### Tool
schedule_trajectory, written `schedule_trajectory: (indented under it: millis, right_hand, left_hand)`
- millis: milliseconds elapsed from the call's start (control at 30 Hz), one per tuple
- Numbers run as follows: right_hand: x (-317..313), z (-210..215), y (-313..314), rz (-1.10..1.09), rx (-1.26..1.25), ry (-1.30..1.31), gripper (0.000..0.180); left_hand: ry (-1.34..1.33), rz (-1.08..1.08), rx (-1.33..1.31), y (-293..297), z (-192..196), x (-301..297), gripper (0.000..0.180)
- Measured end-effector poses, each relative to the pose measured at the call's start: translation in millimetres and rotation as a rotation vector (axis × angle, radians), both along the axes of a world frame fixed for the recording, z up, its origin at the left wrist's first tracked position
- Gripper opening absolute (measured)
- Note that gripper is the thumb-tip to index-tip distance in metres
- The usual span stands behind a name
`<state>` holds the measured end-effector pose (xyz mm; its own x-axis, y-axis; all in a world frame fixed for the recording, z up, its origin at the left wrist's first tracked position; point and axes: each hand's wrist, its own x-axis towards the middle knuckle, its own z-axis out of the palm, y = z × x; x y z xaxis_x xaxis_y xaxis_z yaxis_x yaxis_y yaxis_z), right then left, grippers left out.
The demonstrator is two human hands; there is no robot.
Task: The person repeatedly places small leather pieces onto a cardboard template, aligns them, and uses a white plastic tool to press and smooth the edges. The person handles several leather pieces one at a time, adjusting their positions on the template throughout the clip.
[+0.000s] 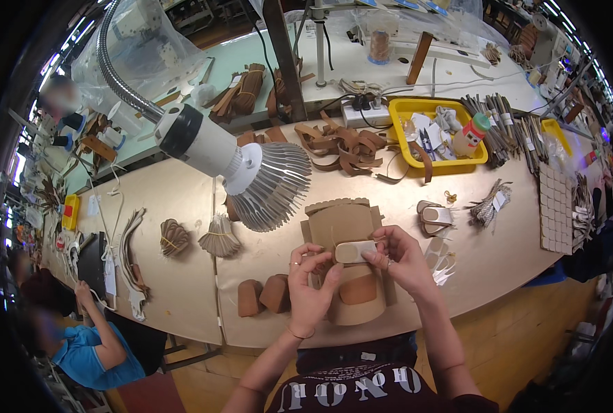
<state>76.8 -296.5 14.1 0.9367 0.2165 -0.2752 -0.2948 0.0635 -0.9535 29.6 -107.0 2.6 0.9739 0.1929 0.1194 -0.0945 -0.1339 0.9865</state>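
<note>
So the thing being handled is a small oblong tan-and-white piece, a bit below and right of the middle of the frame, held over a brown cardboard-looking holder on the tan tabletop. The right hand has a pinch grip on its right end, thumb over the white part. The left hand is up at the other end, fingers curled, but I can't tell if that grip is really squeezing the piece or just steadying it. Just below it, a flat reddish-brown patch lies on the holder

Two brown rounded blocks sit just left of the left hand. A big lamp hangs in at upper middle, with a pile of brown strips to its right, then a yellow tray with a green-capped bottle in it. Lower left, there's another person in a blue shirt
</note>
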Motion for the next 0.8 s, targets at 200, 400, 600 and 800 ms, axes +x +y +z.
schedule_trajectory:
  millis: [200,400,600,800]
  right_hand:
    - [-9.2,19.2,-1.3,0.038,0.146,-0.001,0.027]
    - [-6.7,29.1,-4.9,0.107,0.26,0.039,0.024]
    - [-8.9,36.0,0.4,-0.157,-0.163,-0.32,0.025]
    - [-25.6,51.7,5.4,-0.118,-0.626,-0.892,0.034]
  left_hand:
    - [0.214,-0.06,-0.4,9.9,8.8,4.4,0.015]
    - [0.373,-0.163,-0.573,25.7,11.4,6.8,0.021]
    - [0.372,-0.108,-0.656,20.9,23.2,6.3,0.017]
    - [0.265,-0.126,-0.573,-3.6,38.3,-3.7,0.012]
